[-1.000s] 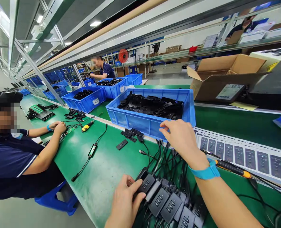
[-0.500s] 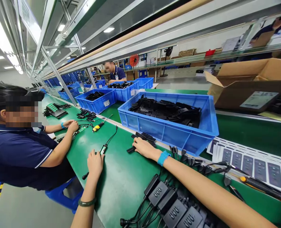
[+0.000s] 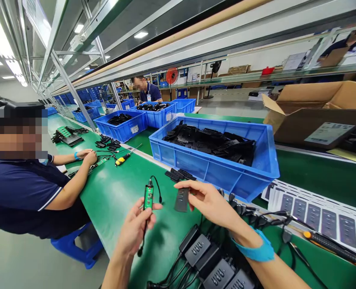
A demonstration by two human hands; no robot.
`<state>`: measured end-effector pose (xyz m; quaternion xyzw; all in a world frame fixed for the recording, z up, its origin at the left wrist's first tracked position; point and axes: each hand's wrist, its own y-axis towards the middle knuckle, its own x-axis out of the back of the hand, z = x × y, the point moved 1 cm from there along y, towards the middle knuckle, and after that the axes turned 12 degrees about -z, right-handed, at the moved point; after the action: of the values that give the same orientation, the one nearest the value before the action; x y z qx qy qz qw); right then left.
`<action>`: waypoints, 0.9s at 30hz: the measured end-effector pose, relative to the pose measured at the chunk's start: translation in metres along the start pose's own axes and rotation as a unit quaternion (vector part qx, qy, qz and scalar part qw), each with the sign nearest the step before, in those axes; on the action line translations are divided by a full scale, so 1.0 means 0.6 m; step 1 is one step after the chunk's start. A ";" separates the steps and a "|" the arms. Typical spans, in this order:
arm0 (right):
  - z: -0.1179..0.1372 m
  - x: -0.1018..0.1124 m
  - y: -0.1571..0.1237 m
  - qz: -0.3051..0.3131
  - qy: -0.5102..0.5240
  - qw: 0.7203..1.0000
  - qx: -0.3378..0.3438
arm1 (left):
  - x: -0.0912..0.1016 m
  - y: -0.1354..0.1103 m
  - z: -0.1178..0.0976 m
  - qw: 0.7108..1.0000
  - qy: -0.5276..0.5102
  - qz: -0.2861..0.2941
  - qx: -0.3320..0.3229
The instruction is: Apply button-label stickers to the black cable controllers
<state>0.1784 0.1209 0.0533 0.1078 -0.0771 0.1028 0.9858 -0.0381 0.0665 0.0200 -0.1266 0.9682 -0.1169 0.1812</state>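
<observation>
My left hand (image 3: 138, 220) is closed around an open black casing with a green circuit board (image 3: 148, 196) in it, its cables trailing from both ends. Between the fingers of my right hand (image 3: 208, 198) is a flat black plastic cover (image 3: 182, 199) with a row of small slots. The two pieces are apart, held above the green bench (image 3: 117, 188). More loose black covers (image 3: 179, 174) lie by the front of a large blue bin (image 3: 208, 172). Finished-looking black boxes with cables (image 3: 198, 249) sit in a row below my right hand.
Black covers fill the blue bin. Printed label sheets (image 3: 322, 216) and a black-and-orange utility knife (image 3: 336, 247) lie at the right, near a cardboard box (image 3: 316, 116). A yellow screwdriver (image 3: 123, 159) lies near a co-worker (image 3: 18, 188) seated at the left.
My right hand has lifted a cover from the small pile and brought it back toward me. My left hand has raised the cased board off the bench and turned it face up.
</observation>
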 end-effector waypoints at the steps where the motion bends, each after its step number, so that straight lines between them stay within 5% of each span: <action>1: 0.008 0.005 -0.006 0.006 0.015 1.000 0.020 | -0.012 -0.007 0.007 1.000 0.005 0.007 0.002; 5: 0.016 0.012 -0.016 0.004 0.001 0.996 0.086 | -0.047 -0.022 0.028 0.997 0.043 0.062 -0.006; 15: -0.001 -0.019 -0.013 0.055 0.004 0.997 0.050 | -0.058 -0.038 0.037 0.992 0.072 0.099 0.007; 21: -0.025 -0.035 -0.009 -0.003 0.039 0.999 -0.009 | -0.063 -0.045 0.047 0.986 0.127 0.067 -0.084; 24: -0.033 -0.040 -0.009 0.037 0.108 0.992 -0.052 | -0.062 -0.052 0.047 0.974 0.171 0.071 -0.129; 27: -0.031 -0.042 -0.011 0.092 0.094 0.991 -0.019 | -0.056 -0.058 0.049 0.952 0.242 0.081 -0.172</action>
<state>0.1578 0.1139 0.0294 0.0711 0.0043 0.2016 0.9769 0.0104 0.0379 0.0136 -0.0445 0.9955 0.0392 -0.0737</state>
